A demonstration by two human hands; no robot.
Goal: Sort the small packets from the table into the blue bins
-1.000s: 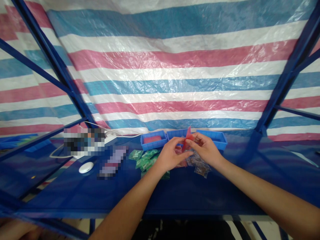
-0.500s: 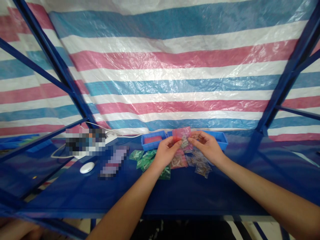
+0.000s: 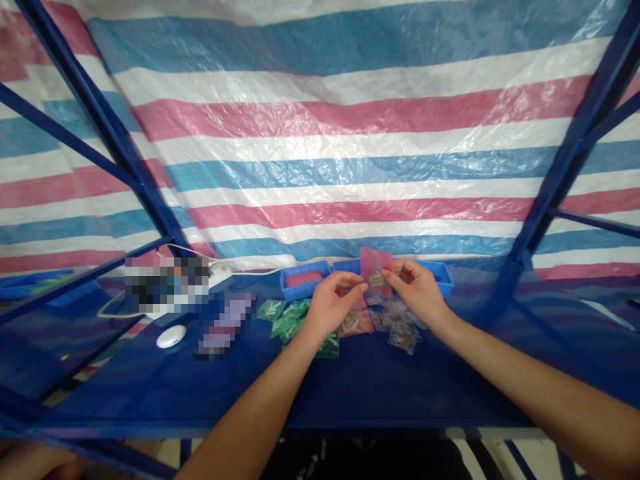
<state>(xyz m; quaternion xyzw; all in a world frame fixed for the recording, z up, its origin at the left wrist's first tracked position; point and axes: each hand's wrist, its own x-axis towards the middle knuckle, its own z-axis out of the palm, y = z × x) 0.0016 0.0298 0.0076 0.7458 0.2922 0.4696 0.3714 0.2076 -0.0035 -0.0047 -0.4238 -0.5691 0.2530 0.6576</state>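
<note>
My right hand (image 3: 417,287) pinches a pink plastic bag (image 3: 376,270) with small pieces inside, raised above the table. Just left of the bag is my left hand (image 3: 337,300), its thumb and fingers a little apart and nothing seen between them. Green bags (image 3: 291,319) of small parts lie beside and partly behind my left wrist. Below the raised bag rests another pink bag (image 3: 356,321). Clear bags (image 3: 401,327) with brownish contents are heaped under my right hand.
Blue bins (image 3: 295,290) stand behind the bags, the left one with pink material inside. On the blue table (image 3: 380,393), to the left, are a white round object (image 3: 171,337), a blurred-out purple item (image 3: 227,325) and a white power strip (image 3: 220,274) with cables.
My left hand has let go of the pink bag. The bag has moved slightly to the right and now hangs from my right hand alone.
</note>
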